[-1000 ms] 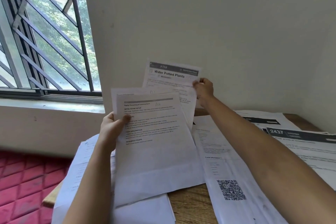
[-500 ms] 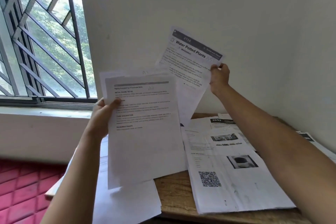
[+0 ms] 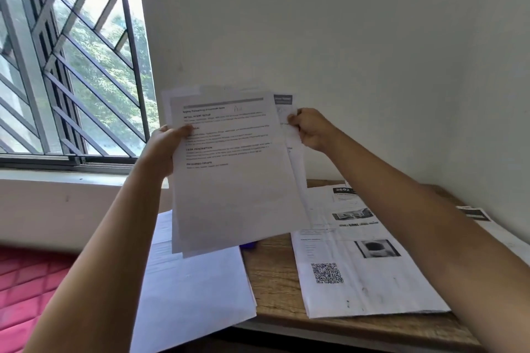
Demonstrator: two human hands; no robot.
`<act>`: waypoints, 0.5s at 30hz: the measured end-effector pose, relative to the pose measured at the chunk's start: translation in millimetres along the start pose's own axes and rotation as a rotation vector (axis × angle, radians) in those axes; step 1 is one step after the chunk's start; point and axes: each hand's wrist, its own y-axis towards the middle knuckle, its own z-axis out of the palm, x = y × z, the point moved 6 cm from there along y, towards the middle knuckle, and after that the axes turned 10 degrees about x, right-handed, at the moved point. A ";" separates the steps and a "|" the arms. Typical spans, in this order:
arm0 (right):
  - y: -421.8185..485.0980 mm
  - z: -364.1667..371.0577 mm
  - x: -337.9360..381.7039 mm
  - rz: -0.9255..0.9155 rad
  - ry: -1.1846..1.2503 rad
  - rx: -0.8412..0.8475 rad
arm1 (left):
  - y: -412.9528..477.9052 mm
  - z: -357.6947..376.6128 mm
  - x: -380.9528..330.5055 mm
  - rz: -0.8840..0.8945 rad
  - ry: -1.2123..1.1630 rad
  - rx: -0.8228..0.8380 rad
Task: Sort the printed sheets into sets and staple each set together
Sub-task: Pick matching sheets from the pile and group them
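Head view: your left grip (image 3: 165, 149) pinches the stack of sheets (image 3: 235, 180) at its left edge, raised above the tabletop (image 3: 272, 281). Front page reads "INITIAL SCENE SETUP", "TASK DESCRIPTION", "REQUIRED PROPS". Your right grip (image 3: 311, 129) curls round a rear sheet (image 3: 286, 112) behind the stack. Below the right grip lie the "2692" sheet (image 3: 352, 209) and a QR code (image 3: 327, 273).

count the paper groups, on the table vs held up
lying on the table: 3 (left pile, QR-code pile, far-right pile)
held up: 2 (bundle in left hand, sheet pinched in right hand)
total: 5
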 end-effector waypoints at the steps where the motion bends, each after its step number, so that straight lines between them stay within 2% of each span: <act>1: 0.2 5.6 -6.5 0.032 0.005 0.008 | -1.5 -1.6 3.9 -0.024 0.014 0.002; 8: -13.9 43.4 -64.5 0.357 0.052 0.058 | -22.8 -17.8 36.2 -0.192 0.149 -0.034; 12: -25.1 58.4 -84.0 0.389 0.095 0.147 | -30.8 -25.4 57.8 -0.323 0.335 -0.087; 15: -34.2 62.3 -110.4 0.457 -0.005 0.177 | -29.7 -30.9 84.4 -0.435 0.527 -0.075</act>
